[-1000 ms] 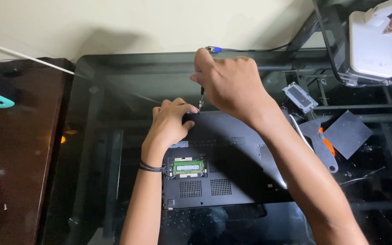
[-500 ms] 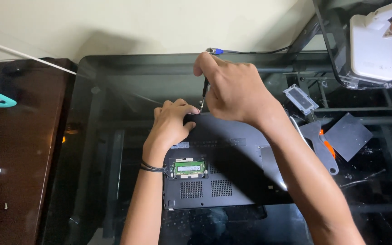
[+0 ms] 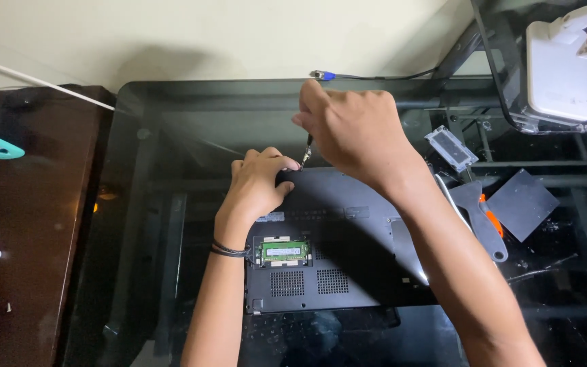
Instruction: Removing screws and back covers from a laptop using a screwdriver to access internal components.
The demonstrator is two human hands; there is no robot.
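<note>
Two hands together over an upturned laptop (image 3: 348,231), right hand (image 3: 358,132) gripped a small screwdriver (image 3: 305,155), left hand (image 3: 256,183) pressed flat beside its tip, open memory bay (image 3: 283,251) with green module near left wrist.

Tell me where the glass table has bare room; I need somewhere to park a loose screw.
The glass table is bare left of the laptop, up to the wooden table. Right of it is crowded: scraper, dark square panel, small cover.

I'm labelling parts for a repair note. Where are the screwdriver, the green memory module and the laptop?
screwdriver (image 3: 305,155), head view, thin shaft below the right hand.
green memory module (image 3: 284,251), head view, middle of board.
laptop (image 3: 348,272), head view, underside panel near vents.
</note>
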